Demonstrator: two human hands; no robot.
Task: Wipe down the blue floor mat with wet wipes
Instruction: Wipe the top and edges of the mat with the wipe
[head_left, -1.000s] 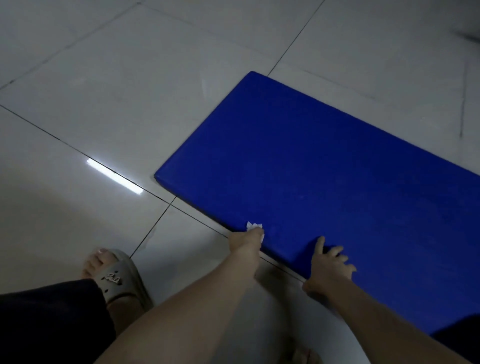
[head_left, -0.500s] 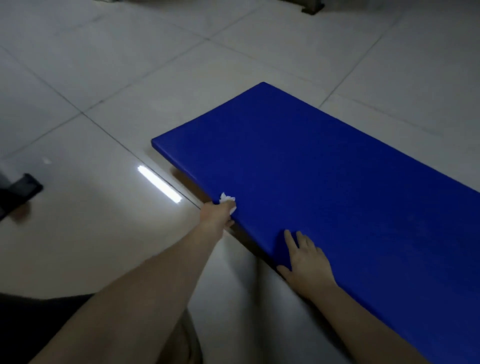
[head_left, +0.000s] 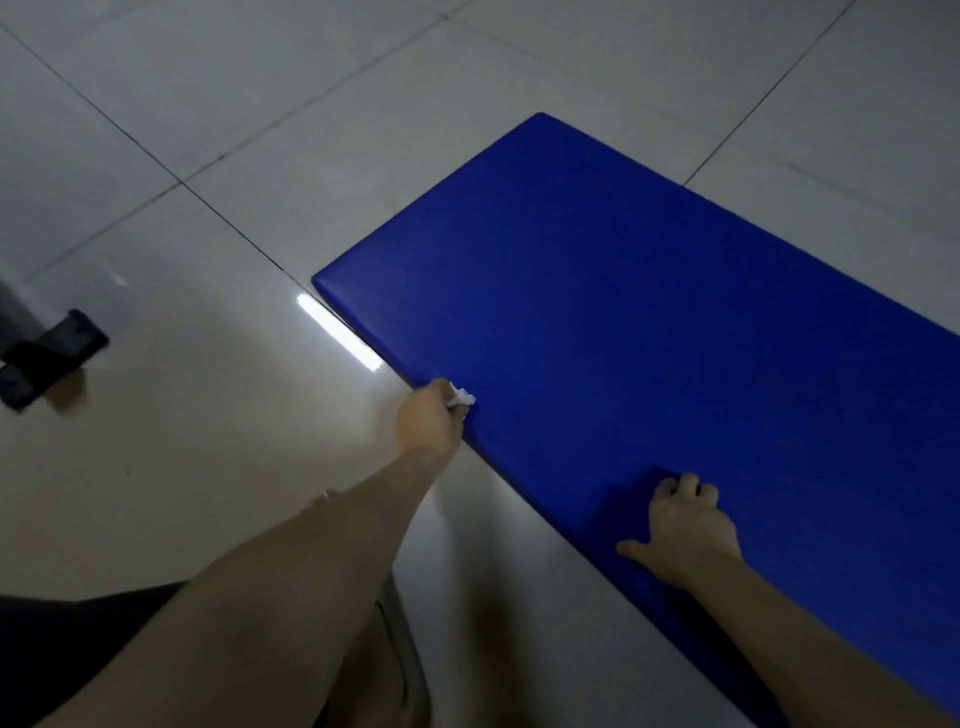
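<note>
The blue floor mat (head_left: 649, 322) lies on pale floor tiles, running from the centre to the right edge. My left hand (head_left: 430, 422) is at the mat's near long edge and pinches a small crumpled white wet wipe (head_left: 462, 399) against that edge. Further right, my right hand (head_left: 681, 525) holds the same edge, with bent fingers on the mat's top and the thumb along its side.
A black object (head_left: 52, 358) sits on the tiles at the far left. A bright strip of reflected light (head_left: 337, 332) lies beside the mat's near corner. My dark-clothed leg (head_left: 78, 660) fills the bottom left.
My left hand has slid the wipe along the near edge towards the mat's left corner. The fingers of my right hand have gone from straight to bent. The camera view has shifted.
</note>
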